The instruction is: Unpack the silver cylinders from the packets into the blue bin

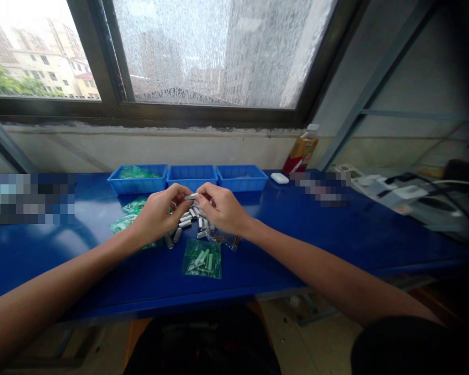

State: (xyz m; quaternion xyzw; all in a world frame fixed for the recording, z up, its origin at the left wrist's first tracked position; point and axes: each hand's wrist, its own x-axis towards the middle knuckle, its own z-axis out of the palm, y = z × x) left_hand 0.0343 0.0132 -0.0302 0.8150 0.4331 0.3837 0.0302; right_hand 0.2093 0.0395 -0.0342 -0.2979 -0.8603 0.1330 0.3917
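Note:
Between my left hand (160,211) and my right hand (223,207) is a small silvery metal piece (191,196), pinched in the fingertips of both. It looks short and rod-like; its exact kind does not show. Just below my hands lies a loose pile of similar metal pieces (185,224), partly covered by my fingers. A green plastic bag (202,259) with several slim pale pieces inside lies flat nearer the table's front edge. Beside my right wrist rests a clear bag (229,240) with copper-coloured pieces. More green bags (125,223) sit left of the pile, partly behind my left hand.
Three blue bins stand in a row at the back: the left bin (136,184) holds green bags, beside the middle bin (191,182) and right bin (242,182). A drink bottle (301,151) and white case (280,178) stand back right. Cables and white devices (414,195) crowd the far right.

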